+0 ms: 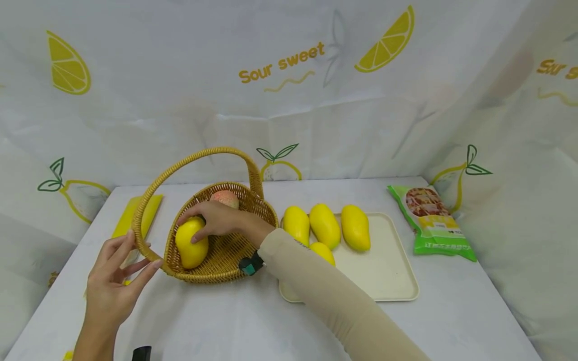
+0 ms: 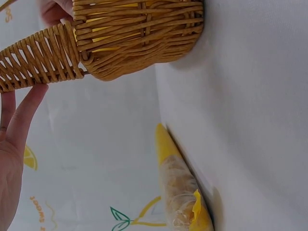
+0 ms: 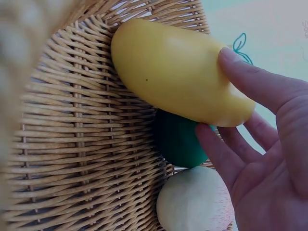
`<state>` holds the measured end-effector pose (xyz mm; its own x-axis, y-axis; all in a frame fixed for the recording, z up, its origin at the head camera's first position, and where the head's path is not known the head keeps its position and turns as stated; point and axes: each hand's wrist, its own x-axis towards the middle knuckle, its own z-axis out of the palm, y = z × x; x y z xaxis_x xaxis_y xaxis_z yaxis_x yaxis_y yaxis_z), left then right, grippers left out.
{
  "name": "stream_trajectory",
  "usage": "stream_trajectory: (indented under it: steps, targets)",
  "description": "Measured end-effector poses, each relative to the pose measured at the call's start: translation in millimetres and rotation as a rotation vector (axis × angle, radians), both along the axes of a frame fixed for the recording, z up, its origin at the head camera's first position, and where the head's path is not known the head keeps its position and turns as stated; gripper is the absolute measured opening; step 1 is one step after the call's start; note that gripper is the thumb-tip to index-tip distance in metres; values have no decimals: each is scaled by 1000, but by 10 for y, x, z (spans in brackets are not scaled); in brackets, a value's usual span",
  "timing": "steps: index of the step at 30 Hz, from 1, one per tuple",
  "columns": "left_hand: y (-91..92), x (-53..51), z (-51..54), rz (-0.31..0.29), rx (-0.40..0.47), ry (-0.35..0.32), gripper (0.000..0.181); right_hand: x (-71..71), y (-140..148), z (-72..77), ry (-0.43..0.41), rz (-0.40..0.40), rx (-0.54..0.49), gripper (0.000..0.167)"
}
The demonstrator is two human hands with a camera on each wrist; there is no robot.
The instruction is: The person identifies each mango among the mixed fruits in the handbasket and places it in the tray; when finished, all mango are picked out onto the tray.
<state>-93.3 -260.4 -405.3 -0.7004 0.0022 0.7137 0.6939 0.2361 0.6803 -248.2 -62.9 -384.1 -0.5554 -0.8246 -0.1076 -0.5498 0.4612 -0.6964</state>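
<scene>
A wicker basket (image 1: 217, 278) with a tall arched handle (image 1: 194, 159) stands on the table. My left hand (image 1: 110, 281) holds the left foot of that handle between thumb and fingers; in the left wrist view its fingertips touch the woven strap. Inside the basket, my right hand (image 1: 217, 218) grips a yellow mango (image 1: 191, 245) at the left side, thumb on one face and fingers on the other. The right wrist view shows a dark green round fruit (image 3: 180, 139) and a pale pinkish peach (image 3: 192, 199) beside the mango.
Several mangoes (image 1: 325, 225) lie on a cream tray (image 1: 384, 276), partly behind my right sleeve. A green snack bag (image 1: 433, 223) lies at the right. A yellow packet (image 2: 180, 185) lies left of the basket. Patterned cloth (image 1: 271, 110) hangs behind the table.
</scene>
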Motion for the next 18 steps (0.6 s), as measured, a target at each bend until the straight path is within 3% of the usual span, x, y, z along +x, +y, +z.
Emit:
stream_trajectory:
  steps: [8,18]
  targets:
    - [-3,0,-14,-18,27,-2,84,25,39,57,15,54,-44,47]
    - [15,-5,-10,-99,110,17,82,90,104,176,10,55,-76,49]
